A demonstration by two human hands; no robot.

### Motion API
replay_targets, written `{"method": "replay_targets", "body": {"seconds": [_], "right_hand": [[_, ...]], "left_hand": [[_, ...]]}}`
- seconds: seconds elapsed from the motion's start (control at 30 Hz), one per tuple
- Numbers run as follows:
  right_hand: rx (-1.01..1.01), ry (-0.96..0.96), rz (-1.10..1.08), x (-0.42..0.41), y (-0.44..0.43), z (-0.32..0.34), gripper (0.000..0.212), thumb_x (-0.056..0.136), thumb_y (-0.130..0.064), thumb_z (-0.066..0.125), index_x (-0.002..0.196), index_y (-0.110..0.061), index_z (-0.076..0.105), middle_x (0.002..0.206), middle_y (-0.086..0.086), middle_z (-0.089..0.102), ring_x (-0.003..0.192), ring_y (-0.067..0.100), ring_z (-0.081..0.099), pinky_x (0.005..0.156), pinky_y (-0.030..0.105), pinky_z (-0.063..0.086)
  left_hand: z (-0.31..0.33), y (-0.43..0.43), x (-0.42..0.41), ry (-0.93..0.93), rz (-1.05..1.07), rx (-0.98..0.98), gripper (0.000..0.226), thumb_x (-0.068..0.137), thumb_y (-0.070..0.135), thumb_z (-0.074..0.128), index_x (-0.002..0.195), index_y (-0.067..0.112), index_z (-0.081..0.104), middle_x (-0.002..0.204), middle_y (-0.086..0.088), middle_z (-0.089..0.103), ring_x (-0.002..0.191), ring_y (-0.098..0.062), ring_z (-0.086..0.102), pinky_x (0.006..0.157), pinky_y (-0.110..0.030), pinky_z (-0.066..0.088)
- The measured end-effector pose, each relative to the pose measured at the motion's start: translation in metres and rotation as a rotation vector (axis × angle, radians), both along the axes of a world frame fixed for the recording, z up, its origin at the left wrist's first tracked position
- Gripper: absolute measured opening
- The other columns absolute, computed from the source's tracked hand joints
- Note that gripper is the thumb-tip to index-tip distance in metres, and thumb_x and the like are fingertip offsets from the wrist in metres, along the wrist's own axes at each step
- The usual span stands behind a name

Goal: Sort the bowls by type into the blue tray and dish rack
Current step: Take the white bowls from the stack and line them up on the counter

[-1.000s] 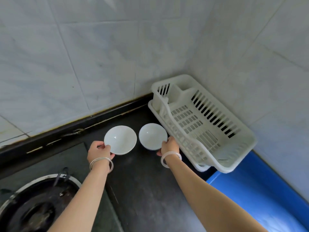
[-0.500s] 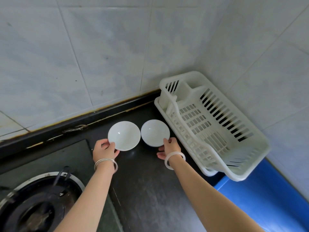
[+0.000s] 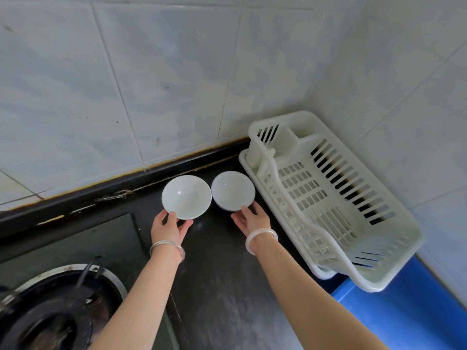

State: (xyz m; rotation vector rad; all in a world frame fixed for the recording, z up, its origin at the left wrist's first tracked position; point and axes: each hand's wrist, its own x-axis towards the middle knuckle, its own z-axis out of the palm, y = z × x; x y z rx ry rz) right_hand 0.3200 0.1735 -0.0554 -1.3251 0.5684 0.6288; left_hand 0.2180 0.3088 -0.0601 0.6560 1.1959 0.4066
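Two white bowls stand side by side on the dark counter near the back wall. My left hand (image 3: 168, 227) grips the near rim of the left bowl (image 3: 186, 197), thumb over the edge. My right hand (image 3: 251, 218) holds the near rim of the right bowl (image 3: 233, 190), which is slightly smaller with a darker underside. The empty white dish rack (image 3: 328, 198) sits just right of the bowls against the corner wall. A blue tray (image 3: 394, 322) lies at the lower right, partly under the rack's near end.
A gas stove burner (image 3: 50, 309) with a metal ring fills the lower left. Tiled walls close off the back and right. The dark counter (image 3: 222, 286) runs between my arms.
The view has tilted, shifting everything lower and right. Both hands have kept their hold on the bowls, which sit a little closer to the back edge.
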Motion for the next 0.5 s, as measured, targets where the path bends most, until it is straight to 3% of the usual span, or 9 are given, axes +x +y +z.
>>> {"method": "replay_targets", "body": {"seconds": [0.13,0.33,0.5], "right_hand": [[0.006,-0.018,0.007,0.017,0.021,-0.002,0.051,0.092,-0.004,0.053,0.14,-0.015,0.038,0.099,0.015,0.064,0.077,0.021,0.066,0.074,0.029,0.054],[-0.027,-0.05,0.036,0.034,0.041,-0.004,0.05,0.093,-0.009,0.052,0.14,-0.017,0.038,0.096,0.012,0.064,0.071,0.016,0.066,0.063,0.025,0.054],[-0.078,-0.084,0.091,0.042,0.05,-0.005,0.046,0.094,-0.013,0.05,0.139,-0.019,0.039,0.104,0.013,0.065,0.07,0.013,0.065,0.062,0.023,0.053]], "left_hand": [[0.0,0.01,0.013,-0.006,0.012,0.016,0.036,0.092,0.011,0.051,0.128,0.017,0.047,0.133,-0.013,0.05,0.111,-0.029,0.056,0.071,-0.032,0.055],[-0.003,0.018,0.027,-0.052,0.043,0.011,0.037,0.092,0.009,0.05,0.128,0.015,0.047,0.137,-0.014,0.045,0.106,-0.025,0.052,0.073,-0.033,0.055],[-0.005,0.021,0.033,-0.05,0.057,0.0,0.035,0.091,0.008,0.051,0.125,0.017,0.049,0.137,-0.012,0.045,0.119,-0.031,0.05,0.077,-0.036,0.056]]}}
